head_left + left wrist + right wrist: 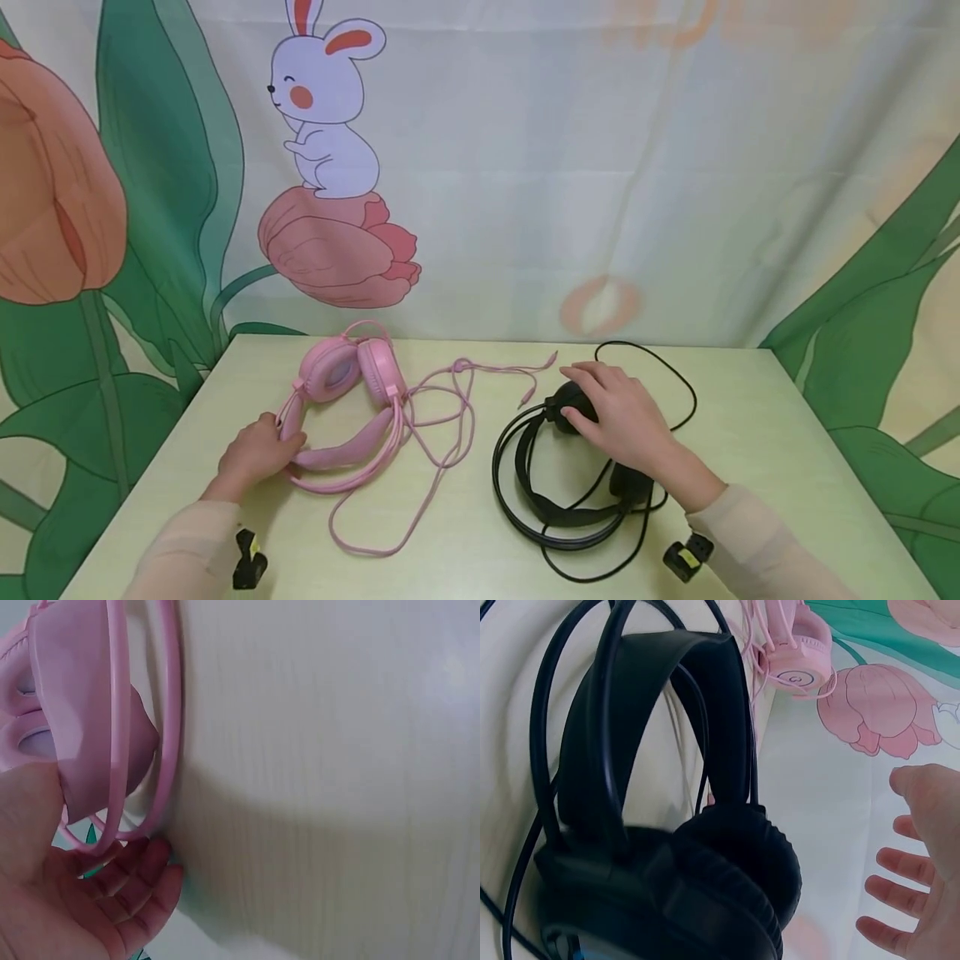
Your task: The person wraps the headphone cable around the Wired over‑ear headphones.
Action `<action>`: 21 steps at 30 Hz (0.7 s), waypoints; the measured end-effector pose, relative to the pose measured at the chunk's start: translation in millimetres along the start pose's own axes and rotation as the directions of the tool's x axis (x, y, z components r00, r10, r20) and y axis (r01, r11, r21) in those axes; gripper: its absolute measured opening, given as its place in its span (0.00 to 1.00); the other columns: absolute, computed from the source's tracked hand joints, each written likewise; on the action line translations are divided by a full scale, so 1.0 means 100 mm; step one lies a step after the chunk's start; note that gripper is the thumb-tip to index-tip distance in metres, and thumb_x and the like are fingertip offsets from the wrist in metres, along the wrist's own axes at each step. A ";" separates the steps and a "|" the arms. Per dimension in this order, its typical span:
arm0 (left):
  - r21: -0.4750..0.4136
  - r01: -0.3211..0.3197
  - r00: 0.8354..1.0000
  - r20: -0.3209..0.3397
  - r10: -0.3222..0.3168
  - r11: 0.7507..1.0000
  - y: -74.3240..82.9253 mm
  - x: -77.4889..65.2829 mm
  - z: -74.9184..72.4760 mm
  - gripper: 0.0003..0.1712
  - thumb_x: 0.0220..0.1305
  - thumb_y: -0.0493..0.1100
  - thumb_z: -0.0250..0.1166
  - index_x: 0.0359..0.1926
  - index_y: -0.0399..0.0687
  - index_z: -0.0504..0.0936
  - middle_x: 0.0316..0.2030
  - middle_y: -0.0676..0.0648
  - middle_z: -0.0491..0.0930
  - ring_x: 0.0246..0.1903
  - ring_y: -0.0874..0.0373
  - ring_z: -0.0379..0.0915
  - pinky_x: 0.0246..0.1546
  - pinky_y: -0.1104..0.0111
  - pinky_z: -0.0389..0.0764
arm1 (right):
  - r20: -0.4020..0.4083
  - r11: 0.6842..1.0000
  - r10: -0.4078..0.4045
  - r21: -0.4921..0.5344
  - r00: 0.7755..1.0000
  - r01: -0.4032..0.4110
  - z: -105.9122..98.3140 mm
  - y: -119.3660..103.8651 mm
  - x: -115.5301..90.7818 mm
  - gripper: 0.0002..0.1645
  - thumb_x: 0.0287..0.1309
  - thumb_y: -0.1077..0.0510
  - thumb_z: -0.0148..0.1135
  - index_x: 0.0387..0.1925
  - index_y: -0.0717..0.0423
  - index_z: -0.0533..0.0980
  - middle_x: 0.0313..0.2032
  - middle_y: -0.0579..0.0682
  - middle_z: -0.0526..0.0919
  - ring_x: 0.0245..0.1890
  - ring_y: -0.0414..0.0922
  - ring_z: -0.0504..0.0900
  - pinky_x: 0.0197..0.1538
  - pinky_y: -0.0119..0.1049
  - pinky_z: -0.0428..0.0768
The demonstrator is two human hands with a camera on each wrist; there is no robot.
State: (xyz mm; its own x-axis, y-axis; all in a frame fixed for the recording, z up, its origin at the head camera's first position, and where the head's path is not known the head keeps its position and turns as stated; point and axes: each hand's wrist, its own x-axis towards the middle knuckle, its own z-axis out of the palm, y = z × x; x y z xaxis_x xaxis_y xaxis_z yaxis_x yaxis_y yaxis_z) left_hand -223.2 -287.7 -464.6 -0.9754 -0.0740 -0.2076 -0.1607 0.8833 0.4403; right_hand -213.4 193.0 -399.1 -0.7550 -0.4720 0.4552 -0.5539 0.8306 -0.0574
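The pink headphones (348, 454) lie on the left part of the table, ear cups toward the back. My left hand (260, 450) holds the left side of their headband. In the left wrist view, the thumb of that hand (45, 877) lies against the padded band (79, 712) and the fingers curl behind the thin outer hoops. To the right lie the black headphones (570, 512), their band toward the front. Over their farther ear cup is my right hand (618, 412). The right wrist view shows its fingers (900, 896) spread apart, with a gap to the black headphones (727, 862).
A tangled pink cable (450, 458) with two plugs spreads between the headphones. The black cable (686, 387) loops behind and in front of the black pair. A printed curtain (487, 208) hangs along the back edge of the pale table (787, 433).
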 end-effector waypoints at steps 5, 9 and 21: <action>-0.027 0.057 0.998 0.011 -0.057 0.998 0.05 0.01 0.00 0.31 0.56 0.52 0.55 0.46 0.26 0.64 0.36 0.32 0.72 0.30 0.46 0.67 0.25 0.60 0.69 | 0.000 1.000 -0.005 0.017 1.000 0.005 0.03 -0.06 0.03 0.30 0.54 0.46 0.60 0.58 0.51 0.70 0.53 0.52 0.74 0.49 0.53 0.75 0.42 0.51 0.75; -0.046 0.095 0.995 0.022 -0.094 0.994 0.07 0.03 0.00 0.27 0.52 0.50 0.57 0.42 0.29 0.66 0.31 0.36 0.72 0.28 0.48 0.66 0.23 0.63 0.66 | -0.004 1.000 -0.006 0.023 1.000 0.006 0.05 -0.09 0.03 0.29 0.55 0.46 0.60 0.58 0.50 0.70 0.53 0.51 0.74 0.49 0.52 0.75 0.42 0.50 0.75; -0.051 0.187 0.979 0.087 -0.183 0.981 0.17 0.04 -0.04 0.30 0.51 0.47 0.60 0.46 0.28 0.63 0.31 0.36 0.72 0.29 0.47 0.68 0.26 0.63 0.68 | -0.007 0.999 -0.007 0.046 1.000 0.007 0.09 -0.14 0.01 0.29 0.54 0.46 0.61 0.57 0.51 0.70 0.53 0.51 0.74 0.51 0.51 0.74 0.45 0.51 0.75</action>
State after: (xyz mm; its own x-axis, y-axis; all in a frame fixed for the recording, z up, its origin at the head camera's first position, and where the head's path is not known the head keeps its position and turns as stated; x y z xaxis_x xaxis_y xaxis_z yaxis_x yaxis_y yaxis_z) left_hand -230.4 -274.9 -454.5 -0.9128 -0.1936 -0.3596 -0.3482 0.8290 0.4376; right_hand -209.2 178.1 -405.4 -0.7487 -0.4754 0.4621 -0.5749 0.8126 -0.0954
